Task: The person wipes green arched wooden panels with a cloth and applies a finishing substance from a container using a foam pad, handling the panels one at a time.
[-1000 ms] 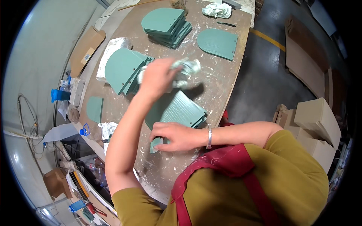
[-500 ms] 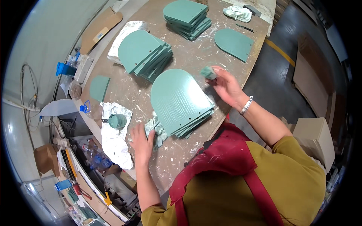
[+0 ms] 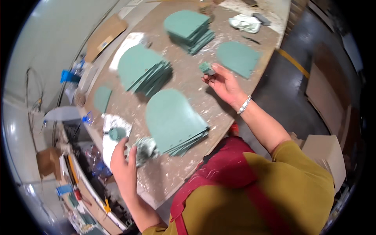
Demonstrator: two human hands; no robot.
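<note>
My right hand, wearing a silver bracelet, pinches a small green-stained sponge piece above the table, right of the near stack. That near stack of green arched boards lies in front of me, with small holes along the straight edge of its top board. Over at the left, my left hand is open, thumb and fingers apart and nothing visible between them. Its fingertips are near a green paint pot, which stands on a white cloth. A crumpled, green-stained rag lies just right of this hand.
Two more board stacks, one left and one far, stand on the paint-flecked table. A single arched board lies at the right. A white rag is beyond it. A cardboard box stands off the right side.
My left hand has left the stained rag and moved toward the paint pot, its fingers lifted. My right hand still holds the sponge piece. The whole view has shifted somewhat.
</note>
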